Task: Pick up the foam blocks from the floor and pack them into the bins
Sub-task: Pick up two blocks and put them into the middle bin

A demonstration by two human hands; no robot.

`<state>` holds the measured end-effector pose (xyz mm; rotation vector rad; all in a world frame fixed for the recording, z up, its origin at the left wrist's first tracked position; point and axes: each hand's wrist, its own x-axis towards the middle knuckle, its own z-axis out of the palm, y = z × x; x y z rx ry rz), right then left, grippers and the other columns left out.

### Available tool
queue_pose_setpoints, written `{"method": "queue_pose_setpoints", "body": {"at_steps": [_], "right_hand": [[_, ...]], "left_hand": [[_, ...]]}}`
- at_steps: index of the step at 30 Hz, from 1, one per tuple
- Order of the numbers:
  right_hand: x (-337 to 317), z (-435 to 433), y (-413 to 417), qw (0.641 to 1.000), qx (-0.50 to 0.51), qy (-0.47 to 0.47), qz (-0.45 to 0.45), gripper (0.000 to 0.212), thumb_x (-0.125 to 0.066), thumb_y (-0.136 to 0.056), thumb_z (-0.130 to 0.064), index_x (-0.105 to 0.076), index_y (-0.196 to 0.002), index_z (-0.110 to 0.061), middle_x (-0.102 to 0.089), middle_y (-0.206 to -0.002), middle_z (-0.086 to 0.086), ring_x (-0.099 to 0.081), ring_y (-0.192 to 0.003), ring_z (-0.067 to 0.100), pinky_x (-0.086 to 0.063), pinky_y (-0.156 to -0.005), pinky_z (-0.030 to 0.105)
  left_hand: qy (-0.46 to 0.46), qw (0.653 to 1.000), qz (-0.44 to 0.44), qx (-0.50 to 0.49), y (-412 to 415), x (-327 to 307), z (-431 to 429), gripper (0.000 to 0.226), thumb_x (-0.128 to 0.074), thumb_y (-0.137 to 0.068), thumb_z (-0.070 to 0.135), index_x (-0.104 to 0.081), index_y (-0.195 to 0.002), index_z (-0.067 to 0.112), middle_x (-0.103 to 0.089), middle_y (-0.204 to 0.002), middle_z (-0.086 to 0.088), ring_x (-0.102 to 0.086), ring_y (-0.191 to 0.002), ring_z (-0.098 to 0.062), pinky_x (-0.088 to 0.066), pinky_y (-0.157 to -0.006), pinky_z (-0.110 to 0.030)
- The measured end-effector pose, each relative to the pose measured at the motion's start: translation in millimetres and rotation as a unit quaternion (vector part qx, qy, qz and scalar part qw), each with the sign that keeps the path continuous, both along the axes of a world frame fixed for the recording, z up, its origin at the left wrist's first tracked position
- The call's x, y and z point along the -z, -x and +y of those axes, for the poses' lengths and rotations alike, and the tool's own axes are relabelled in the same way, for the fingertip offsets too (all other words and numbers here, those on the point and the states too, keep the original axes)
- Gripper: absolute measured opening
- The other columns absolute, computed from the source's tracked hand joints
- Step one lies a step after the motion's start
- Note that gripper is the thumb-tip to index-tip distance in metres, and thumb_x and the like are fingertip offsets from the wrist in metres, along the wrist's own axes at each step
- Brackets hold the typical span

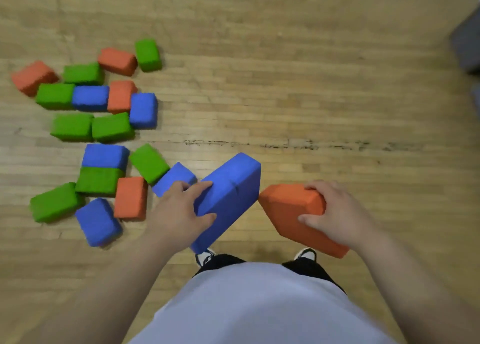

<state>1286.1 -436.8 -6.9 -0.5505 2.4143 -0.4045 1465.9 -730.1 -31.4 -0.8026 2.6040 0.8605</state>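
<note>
Fingers (202, 187) enclose blue block (231, 195) at left, orange block (288, 208) at right.

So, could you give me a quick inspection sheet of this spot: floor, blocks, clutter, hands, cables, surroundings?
Surface: wooden floor, with a dark scuff line across the middle.
Job's things: green, orange and blue foam blocks scattered on the floor at the left; one blue block and one orange block held in the hands; no bins in view.
Clutter: nothing seen.
Hands: left hand grips the blue block; right hand grips the orange block.
Cables: nothing seen.
Surroundings: dark grey object at the right edge, too cut off to identify; the person's shoes below.
</note>
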Motion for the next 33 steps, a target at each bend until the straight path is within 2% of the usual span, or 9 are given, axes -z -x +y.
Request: {"method": "queue_pose_setpoints", "body": {"at_steps": [3, 5, 9, 13, 18, 23, 28, 33], "right_hand": [[-0.7, 86.5, 11.4, 0.996, 0.089, 0.0, 0.009, 0.076, -0.081, -0.075, -0.053, -0.044, -0.141, -0.043, -0.043, -0.135, -0.01, -0.049, -0.106, 0.012, -0.044, -0.088, 0.031], [0.8, 146.2, 18.9, 0.99, 0.138, 0.0, 0.018, 0.075, -0.081, -0.075, -0.053, -0.043, -0.14, -0.044, -0.043, -0.137, -0.011, -0.05, -0.108, 0.011, -0.047, -0.091, 0.033], [-3.5, 263.4, 43.1, 0.968, 0.248, 0.015, 0.044, 0.078, -0.083, -0.072, -0.047, -0.043, -0.14, -0.048, -0.045, -0.138, -0.015, -0.052, -0.117, 0.011, -0.047, -0.098, 0.034], [-19.1, 343.2, 79.2, 0.951, 0.296, 0.025, 0.085, 0.082, -0.084, -0.07, -0.045, -0.043, -0.141, -0.046, -0.046, -0.139, -0.016, -0.053, -0.121, 0.013, -0.046, -0.1, 0.033], [-24.3, 382.1, 140.3, 0.94, 0.317, 0.05, 0.114, 0.082, -0.084, -0.071, -0.045, -0.043, -0.143, -0.046, -0.045, -0.139, -0.018, -0.051, -0.123, 0.009, -0.044, -0.1, 0.029], [-10.4, 400.9, 209.1, 0.927, 0.357, 0.069, 0.092, 0.08, -0.081, -0.075, -0.049, -0.04, -0.145, -0.045, -0.041, -0.142, -0.022, -0.047, -0.126, 0.005, -0.041, -0.101, 0.028], [3.4, 422.0, 309.7, 0.908, 0.41, 0.059, 0.066, 0.081, -0.08, -0.076, -0.051, -0.042, -0.147, -0.042, -0.044, -0.144, -0.017, -0.047, -0.127, 0.007, -0.039, -0.101, 0.027], [-13.8, 432.9, 427.7, 0.876, 0.471, 0.051, 0.092, 0.08, -0.082, -0.077, -0.047, -0.044, -0.146, -0.037, -0.047, -0.142, -0.012, -0.049, -0.128, 0.011, -0.039, -0.101, 0.027]], "left_hand": [[-0.017, 0.997, 0.002, 0.077, 68.6, 1.7, 61.1, 0.072, -0.073, -0.082, 0.051, -0.042, -0.148, 0.049, -0.039, -0.121, 0.012, -0.05, -0.111, -0.014, -0.044, -0.086, -0.03], [-0.025, 0.992, -0.002, 0.126, 112.8, 3.3, 109.5, 0.072, -0.071, -0.082, 0.053, -0.041, -0.148, 0.05, -0.037, -0.12, 0.014, -0.05, -0.109, -0.013, -0.046, -0.087, -0.031], [-0.01, 0.972, 0.006, 0.236, 196.7, -3.1, 224.4, 0.074, -0.068, -0.084, 0.054, -0.035, -0.15, 0.051, -0.037, -0.129, 0.011, -0.045, -0.119, -0.015, -0.046, -0.09, -0.031], [-0.004, 0.963, 0.018, 0.27, 258.4, -19.7, 313.5, 0.073, -0.066, -0.085, 0.056, -0.036, -0.151, 0.049, -0.038, -0.13, 0.011, -0.045, -0.12, -0.015, -0.047, -0.095, -0.032], [0.004, 0.96, 0.032, 0.278, 330.0, -30.7, 358.7, 0.071, -0.068, -0.085, 0.056, -0.039, -0.15, 0.049, -0.039, -0.129, 0.013, -0.045, -0.119, -0.012, -0.046, -0.092, -0.03], [-0.014, 0.96, 0.035, 0.276, 419.1, -23.1, 372.4, 0.068, -0.072, -0.081, 0.055, -0.048, -0.144, 0.05, -0.042, -0.122, 0.017, -0.049, -0.112, -0.01, -0.049, -0.091, -0.031], [-0.082, 0.966, 0.026, 0.246, 535.6, -0.6, 385.8, 0.063, -0.079, -0.079, 0.048, -0.056, -0.137, 0.048, -0.046, -0.122, 0.018, -0.052, -0.107, -0.004, -0.043, -0.083, -0.025], [-0.102, 0.956, 0.018, 0.273, 670.0, -10.1, 396.0, 0.062, -0.079, -0.08, 0.046, -0.056, -0.138, 0.047, -0.046, -0.124, 0.017, -0.051, -0.109, -0.004, -0.04, -0.082, -0.024]]}}
